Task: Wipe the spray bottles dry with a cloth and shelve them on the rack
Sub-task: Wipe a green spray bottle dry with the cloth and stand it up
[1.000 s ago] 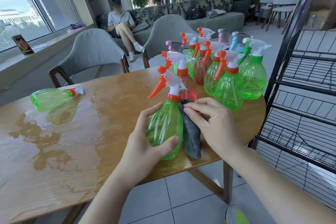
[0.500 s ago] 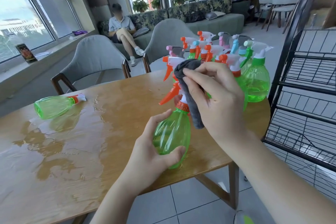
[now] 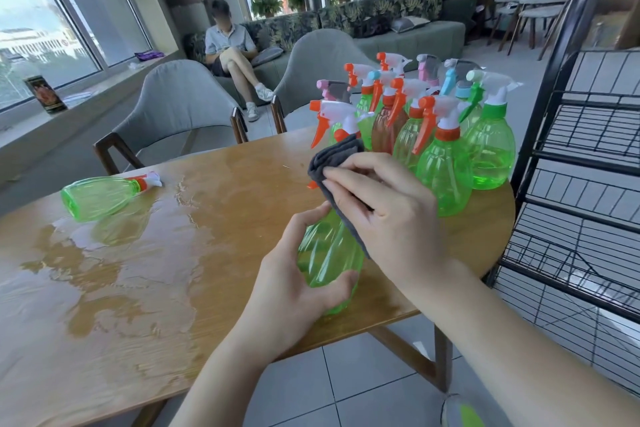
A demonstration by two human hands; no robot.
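A wet, glossy wooden table (image 3: 207, 184) stands in a bright lounge with large windows and grey padded chairs (image 3: 180, 107). The left hand (image 3: 294, 291) curls around the belly of a translucent green plastic spray bottle (image 3: 325, 253). The right hand (image 3: 384, 215), just above it, presses a folded dark grey cloth (image 3: 332, 159) onto the bottle's top. Beyond the right hand cluster more upright spray bottles (image 3: 446, 166); a black wire rack (image 3: 588, 184) stands right of it.

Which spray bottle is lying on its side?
The green spray bottle alone at the table's wet left end; the clustered bottles stand upright.
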